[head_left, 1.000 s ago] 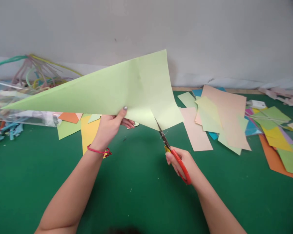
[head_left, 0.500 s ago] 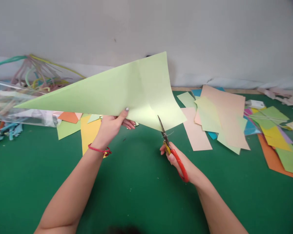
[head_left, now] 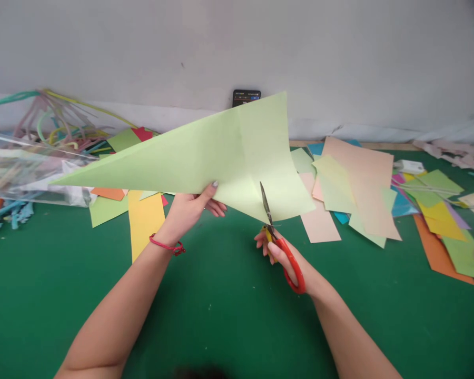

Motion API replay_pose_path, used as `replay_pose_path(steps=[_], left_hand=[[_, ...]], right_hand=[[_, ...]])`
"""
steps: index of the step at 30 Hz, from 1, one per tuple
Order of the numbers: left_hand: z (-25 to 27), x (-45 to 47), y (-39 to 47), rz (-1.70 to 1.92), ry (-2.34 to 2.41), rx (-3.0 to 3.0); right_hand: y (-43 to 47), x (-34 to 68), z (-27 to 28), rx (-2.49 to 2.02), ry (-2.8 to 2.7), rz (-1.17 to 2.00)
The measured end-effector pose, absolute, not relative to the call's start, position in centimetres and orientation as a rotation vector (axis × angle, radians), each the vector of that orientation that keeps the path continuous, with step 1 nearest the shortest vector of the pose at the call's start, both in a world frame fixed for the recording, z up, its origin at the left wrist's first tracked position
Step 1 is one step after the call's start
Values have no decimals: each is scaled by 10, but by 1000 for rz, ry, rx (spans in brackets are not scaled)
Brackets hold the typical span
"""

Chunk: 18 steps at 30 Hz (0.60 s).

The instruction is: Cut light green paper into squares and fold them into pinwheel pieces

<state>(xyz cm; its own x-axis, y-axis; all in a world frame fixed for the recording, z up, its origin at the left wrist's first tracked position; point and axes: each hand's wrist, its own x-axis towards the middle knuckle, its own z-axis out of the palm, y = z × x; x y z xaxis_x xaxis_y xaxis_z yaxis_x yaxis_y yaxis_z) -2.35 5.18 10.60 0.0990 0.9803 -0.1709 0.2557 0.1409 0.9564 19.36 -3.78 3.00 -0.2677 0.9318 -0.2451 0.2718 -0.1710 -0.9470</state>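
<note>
A large light-green sheet of paper [head_left: 189, 152], folded to a long point at the left, is held up above the table. My left hand [head_left: 191, 210] pinches its lower edge, thumb in front and fingers behind. My right hand [head_left: 286, 258] is closed around scissors [head_left: 284, 247] with red and yellow handles. Their dark blades reach up at the lower edge of the sheet, right of my left hand. One blade lies in front of the paper; the other is hard to make out, perhaps behind it.
Pastel paper sheets [head_left: 371, 184] overlap at the right, beside a white charger [head_left: 408, 167] with a cable. At the left are a clear plastic bag [head_left: 71, 181], pipe cleaners [head_left: 43, 118] and a yellow strip [head_left: 144, 221]. A phone [head_left: 246, 96] leans against the wall behind the green table [head_left: 209, 316].
The green sheet and my left hand have shifted right and slightly down, uncovering the phone. The scissors stay at the sheet's lower edge, blades tilted a little more upright.
</note>
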Motion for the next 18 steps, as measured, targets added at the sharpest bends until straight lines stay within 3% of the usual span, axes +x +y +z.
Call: replay_pose_path(steps=[18], left_hand=[[105,-23,52,886,1388,1341]], right_hand=[[-37,184,44,-1547,-1396,1474]])
